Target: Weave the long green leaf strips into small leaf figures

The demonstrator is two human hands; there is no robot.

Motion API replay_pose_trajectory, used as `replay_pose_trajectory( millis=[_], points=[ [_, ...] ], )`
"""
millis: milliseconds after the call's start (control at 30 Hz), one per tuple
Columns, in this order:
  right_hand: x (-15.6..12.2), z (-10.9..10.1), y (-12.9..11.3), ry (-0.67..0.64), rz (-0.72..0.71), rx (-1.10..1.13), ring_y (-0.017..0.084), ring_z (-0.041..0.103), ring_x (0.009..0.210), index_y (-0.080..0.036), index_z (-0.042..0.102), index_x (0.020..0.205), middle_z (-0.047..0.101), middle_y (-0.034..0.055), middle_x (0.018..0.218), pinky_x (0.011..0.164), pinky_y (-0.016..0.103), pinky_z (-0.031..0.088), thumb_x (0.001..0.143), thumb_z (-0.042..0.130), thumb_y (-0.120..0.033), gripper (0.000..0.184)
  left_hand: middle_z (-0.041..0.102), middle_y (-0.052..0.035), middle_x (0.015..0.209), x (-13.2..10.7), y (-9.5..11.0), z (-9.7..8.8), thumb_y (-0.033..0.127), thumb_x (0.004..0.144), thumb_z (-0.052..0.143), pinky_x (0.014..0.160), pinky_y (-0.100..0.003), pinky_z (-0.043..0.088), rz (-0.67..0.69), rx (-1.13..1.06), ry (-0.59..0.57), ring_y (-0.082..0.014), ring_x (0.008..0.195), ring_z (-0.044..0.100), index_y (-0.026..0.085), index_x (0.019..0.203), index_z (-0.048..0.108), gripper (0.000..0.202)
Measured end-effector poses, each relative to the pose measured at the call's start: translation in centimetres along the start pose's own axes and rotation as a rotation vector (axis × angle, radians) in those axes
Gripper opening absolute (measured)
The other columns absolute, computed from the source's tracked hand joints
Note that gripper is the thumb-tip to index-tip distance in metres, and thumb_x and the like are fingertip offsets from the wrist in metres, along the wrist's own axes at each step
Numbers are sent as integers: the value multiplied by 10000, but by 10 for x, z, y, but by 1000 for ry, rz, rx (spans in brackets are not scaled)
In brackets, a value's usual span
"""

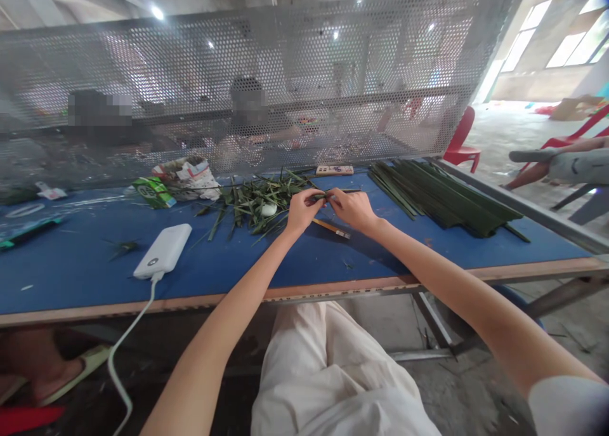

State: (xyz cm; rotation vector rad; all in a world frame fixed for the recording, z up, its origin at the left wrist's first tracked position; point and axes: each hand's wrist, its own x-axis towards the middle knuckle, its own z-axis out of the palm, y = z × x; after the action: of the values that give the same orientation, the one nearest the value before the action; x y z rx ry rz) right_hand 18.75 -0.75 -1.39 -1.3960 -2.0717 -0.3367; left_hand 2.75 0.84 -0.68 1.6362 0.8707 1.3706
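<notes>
My left hand (303,211) and my right hand (347,209) meet over the blue table, pinching a narrow green leaf strip (324,196) between their fingertips. Just left of my left hand lies a loose heap of cut green leaves (252,202), with a small white round object (269,210) among them. A stack of long, dark green leaf strips (440,198) lies to the right of my right hand. Below my hands, a wooden-handled tool with a metal end (332,228) rests on the tabletop, untouched.
A white power bank (162,251) with a white cable hanging over the table's front edge (204,299) lies to the left. A green carton (155,192), crumpled paper (193,179) and a perforated metal screen (238,74) stand behind, with co-workers beyond it. A seated person's leg (571,166) shows at right.
</notes>
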Motion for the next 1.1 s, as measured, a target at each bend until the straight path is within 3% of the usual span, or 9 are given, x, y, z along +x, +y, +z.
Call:
replay_pose_trajectory(
  millis=[333, 833, 1100],
  points=[
    [1, -3, -10, -47, 108, -3, 190, 661, 714, -144, 599, 1177, 743, 93, 845, 586, 265, 289, 984, 335, -280, 355, 718, -38, 719, 7, -8, -1, 140, 707, 675, 605, -260, 537, 146, 129, 29, -166, 607, 689, 161, 795, 731, 106],
    [3, 0, -6, -10, 114, 89, 197, 676, 749, -155, 619, 1145, 748, 70, 824, 608, 262, 334, 972, 395, -288, 313, 690, -19, 632, 8, -5, -2, 118, 660, 709, 597, -298, 527, -36, 27, 89, -179, 550, 670, 161, 708, 726, 67],
    [3, -2, -2, 42, 134, 229, 201, 675, 738, -183, 662, 1082, 739, 52, 770, 620, 254, 374, 931, 485, -291, 256, 696, -18, 665, 4, 1, -4, 167, 651, 755, 767, -362, 555, -197, -116, 64, -196, 660, 696, 148, 765, 734, 118]
  ],
)
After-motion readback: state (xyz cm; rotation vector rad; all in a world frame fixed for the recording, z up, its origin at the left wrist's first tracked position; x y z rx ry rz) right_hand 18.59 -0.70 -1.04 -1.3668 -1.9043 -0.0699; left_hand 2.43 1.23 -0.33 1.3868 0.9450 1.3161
